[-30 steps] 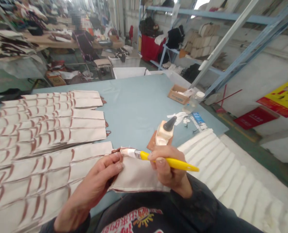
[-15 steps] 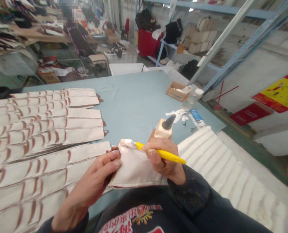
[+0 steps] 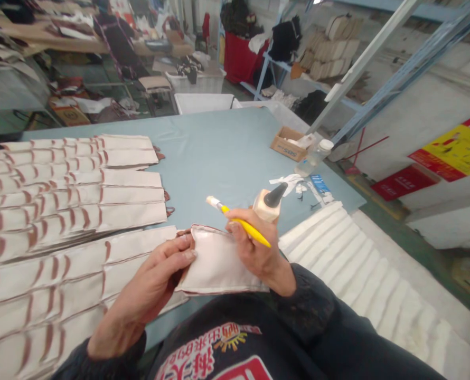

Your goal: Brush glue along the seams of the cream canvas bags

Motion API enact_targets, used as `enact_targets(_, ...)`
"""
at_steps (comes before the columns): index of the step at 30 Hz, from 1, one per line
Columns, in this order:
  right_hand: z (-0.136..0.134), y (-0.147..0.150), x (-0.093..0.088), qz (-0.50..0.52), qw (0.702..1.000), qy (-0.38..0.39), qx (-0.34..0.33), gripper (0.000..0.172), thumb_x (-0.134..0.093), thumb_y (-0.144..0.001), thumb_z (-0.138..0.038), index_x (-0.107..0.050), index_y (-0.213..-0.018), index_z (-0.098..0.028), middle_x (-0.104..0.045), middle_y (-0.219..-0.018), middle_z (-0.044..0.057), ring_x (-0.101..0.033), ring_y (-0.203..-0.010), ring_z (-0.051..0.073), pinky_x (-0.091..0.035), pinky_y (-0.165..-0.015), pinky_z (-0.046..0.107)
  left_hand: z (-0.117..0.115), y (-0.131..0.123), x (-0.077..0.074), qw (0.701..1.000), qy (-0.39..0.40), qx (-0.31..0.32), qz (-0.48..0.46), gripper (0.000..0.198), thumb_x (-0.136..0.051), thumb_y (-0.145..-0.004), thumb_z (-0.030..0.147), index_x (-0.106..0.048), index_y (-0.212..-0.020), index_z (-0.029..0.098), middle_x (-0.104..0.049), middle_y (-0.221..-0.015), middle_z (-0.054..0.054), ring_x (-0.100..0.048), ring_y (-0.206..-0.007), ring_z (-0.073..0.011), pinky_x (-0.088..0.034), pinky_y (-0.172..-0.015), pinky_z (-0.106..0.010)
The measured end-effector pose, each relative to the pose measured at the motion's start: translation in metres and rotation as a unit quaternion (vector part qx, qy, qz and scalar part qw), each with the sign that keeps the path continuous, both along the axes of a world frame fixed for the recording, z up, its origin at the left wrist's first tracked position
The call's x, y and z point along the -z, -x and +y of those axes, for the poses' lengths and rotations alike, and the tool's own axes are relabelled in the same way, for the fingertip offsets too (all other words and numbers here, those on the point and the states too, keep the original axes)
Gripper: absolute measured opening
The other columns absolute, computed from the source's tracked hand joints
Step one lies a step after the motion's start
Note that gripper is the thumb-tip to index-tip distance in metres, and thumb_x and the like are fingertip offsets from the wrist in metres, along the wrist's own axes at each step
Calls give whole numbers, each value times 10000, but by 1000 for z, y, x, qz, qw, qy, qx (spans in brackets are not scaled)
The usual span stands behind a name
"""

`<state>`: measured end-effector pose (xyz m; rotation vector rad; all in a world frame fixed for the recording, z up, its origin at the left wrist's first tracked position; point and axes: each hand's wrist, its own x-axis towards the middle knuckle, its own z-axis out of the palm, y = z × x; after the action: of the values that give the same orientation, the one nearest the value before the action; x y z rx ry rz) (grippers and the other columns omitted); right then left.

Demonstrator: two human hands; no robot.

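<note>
My left hand [image 3: 161,274] grips the left end of a cream fabric pouch [image 3: 219,264] with brown edging, thumb on top and fingers partly hidden behind it. In my right hand [image 3: 256,245] is a yellow-handled paintbrush [image 3: 243,227]. Its pale bristles point up and left, above the pouch's far edge and apart from it. The right hand is over the pouch's right part; whether it touches the fabric I cannot tell. Just beyond that hand stands a squarish bottle [image 3: 267,205] with a black pointed nozzle, its lower part hidden.
Rows of overlapping cream pieces [image 3: 72,211] with brown edges cover the left of the blue-grey table [image 3: 203,148]. White padded strips [image 3: 362,285] lie at right. A small cardboard box [image 3: 288,143], clear jar [image 3: 315,157] and white scraps [image 3: 292,182] sit at the back right.
The brush has lifted off the pouch's upper left edge and tilted more steeply, its tip now beyond the edge. My left hand keeps its hold on the pouch.
</note>
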<state>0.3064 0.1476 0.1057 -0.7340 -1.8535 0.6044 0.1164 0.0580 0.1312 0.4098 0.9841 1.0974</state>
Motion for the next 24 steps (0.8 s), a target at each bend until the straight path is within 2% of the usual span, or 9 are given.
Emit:
enact_targets(3, 1, 13, 4, -35, 998, 49, -4, 205, -525, -1071, -298, -708, -1049, -207, -778, -874, 38, -702, -705, 148, -557, -684, 266, 5, -1, -1, 1000, -2, 9, 10, 250, -958, -684, 312, -841, -864, 183, -760, -751, -24, -619, -623, -127, -514, -599, -195)
enact_targets(5, 6, 14, 8, -31, 997, 65, 20, 257, -504, -1079, -338, -711, -1002, -208, -760, -818, 22, -681, -665, 146, -534, -649, 260, 7, 0, -1, 999, -15, 25, 33, 276, -931, -707, 351, -847, -895, 168, -752, -755, -38, -603, -631, -142, -500, -595, -217)
enact_targets(8, 18, 6, 9, -12, 992, 84, 89, 321, -479, -1083, -395, -714, -979, -203, -683, -691, -10, -618, -578, 143, -474, -567, 262, 5, 8, 2, 991, -61, 50, 103, 389, -802, -847, 510, -850, -982, 149, -714, -746, -39, -523, -611, -138, -456, -586, -244)
enact_targets(10, 26, -2, 8, -6, 988, 105, 114, 361, -465, -1085, -435, -716, -985, -196, -654, -665, -11, -609, -577, 151, -459, -558, 271, 2, 14, 6, 977, -91, 72, 177, 428, -722, -915, 558, -842, -1022, 160, -694, -764, -29, -523, -655, -145, -440, -612, -246)
enact_targets(13, 34, -9, 6, -3, 985, 113, 129, 399, -458, -1080, -471, -718, -966, -191, -692, -718, 18, -657, -648, 169, -491, -611, 289, -3, 18, 16, 944, -124, 135, 275, 328, -727, -916, 496, -802, -917, 177, -695, -799, -25, -588, -744, -176, -481, -694, -268)
enact_targets(16, 35, -6, 8, -18, 984, 111, 139, 403, -449, -1077, -464, -716, -937, -195, -713, -741, 29, -662, -653, 167, -490, -612, 291, -8, 15, 20, 903, -184, 173, 348, 297, -639, -967, 434, -751, -843, 188, -708, -792, -22, -600, -716, -179, -485, -674, -274)
enact_targets(20, 31, 2, 16, -34, 985, 121, 121, 367, -464, -1076, -444, -713, -969, -196, -662, -670, -7, -626, -611, 149, -480, -610, 282, -14, 6, 13, 846, -288, 161, 418, 265, -532, -1020, 259, -745, -871, 204, -736, -813, 2, -632, -735, -154, -473, -695, -233)
enact_targets(24, 20, 1, 11, 48, 986, 131, 91, 306, -514, -1076, -436, -698, -1035, -195, -628, -647, -41, -582, -553, 110, -469, -562, 247, -19, -1, 9, 822, -331, 137, 442, 278, -504, -998, 149, -711, -821, 206, -694, -708, 36, -612, -630, -119, -455, -624, -200)
